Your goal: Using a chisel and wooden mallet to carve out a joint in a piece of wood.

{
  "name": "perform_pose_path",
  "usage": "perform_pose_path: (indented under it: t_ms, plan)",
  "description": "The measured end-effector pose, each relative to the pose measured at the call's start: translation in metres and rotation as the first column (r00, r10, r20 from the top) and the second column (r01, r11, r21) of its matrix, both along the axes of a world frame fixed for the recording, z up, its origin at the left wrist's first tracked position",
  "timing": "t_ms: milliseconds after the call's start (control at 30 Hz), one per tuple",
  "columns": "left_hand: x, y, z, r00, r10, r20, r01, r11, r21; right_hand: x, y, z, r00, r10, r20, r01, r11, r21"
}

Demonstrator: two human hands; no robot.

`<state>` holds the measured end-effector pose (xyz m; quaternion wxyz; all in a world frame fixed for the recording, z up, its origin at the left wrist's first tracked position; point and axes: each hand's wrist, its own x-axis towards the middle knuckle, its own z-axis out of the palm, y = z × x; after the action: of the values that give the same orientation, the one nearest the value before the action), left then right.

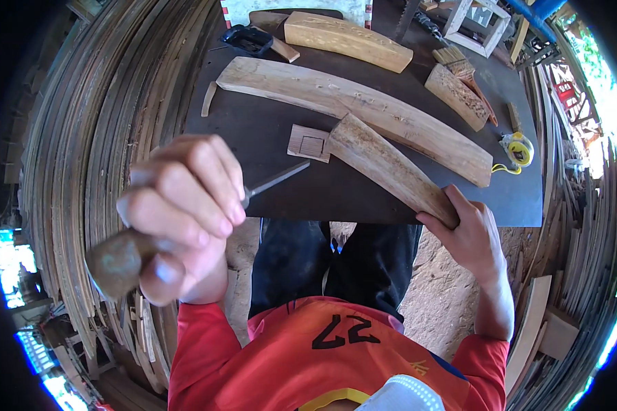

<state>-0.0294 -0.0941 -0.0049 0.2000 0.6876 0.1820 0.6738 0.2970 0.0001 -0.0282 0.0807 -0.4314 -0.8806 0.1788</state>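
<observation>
My left hand [185, 212] is raised close to the camera, fingers wrapped round a chisel [279, 179]. Its thick handle sticks out below the fist, blurred, and the narrow metal blade points right over the dark table. Low at the table's near edge, my right hand [469, 233] grips the near end of a short wooden block [391, 164]. That block slants away to the left, its far end beside a small flat wood piece [298, 145] with a square outline on it. Behind the block lies a long, slightly curved wooden beam [363, 113].
On the dark table [267, 137] are another wooden block [346, 41], a black tray [247, 41], a paintbrush [454, 60] by a short wood block [456, 96], a yellow tape measure [519, 151] and a pale frame [476, 27]. Long wood strips [75, 171] are stacked at left.
</observation>
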Motion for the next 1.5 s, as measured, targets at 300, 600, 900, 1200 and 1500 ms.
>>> perform_pose_path:
  t_ms: [300,600,900,1200,1500]
  plan:
    - [-0.020,0.063,-0.007,0.953,-0.283,0.107,0.300,0.932,-0.205,0.005,0.015,-0.002,0.995,-0.024,-0.095,0.000,0.970,-0.244]
    - [-0.024,0.094,0.000,0.924,-0.343,0.172,0.380,0.876,-0.296,0.010,0.021,-0.004,0.992,-0.025,-0.126,-0.012,0.958,-0.286]
    - [-0.024,0.099,0.001,0.921,-0.350,0.171,0.388,0.861,-0.328,0.012,0.020,-0.009,0.983,-0.026,-0.183,-0.029,0.958,-0.287]
    - [-0.025,0.103,0.002,0.917,-0.364,0.161,0.398,0.853,-0.338,0.015,0.022,-0.011,0.986,-0.014,-0.166,-0.037,0.954,-0.299]
    - [-0.007,0.134,-0.007,0.698,-0.561,0.446,0.668,0.734,-0.121,0.013,0.021,-0.012,0.983,-0.029,-0.179,-0.030,0.947,-0.319]
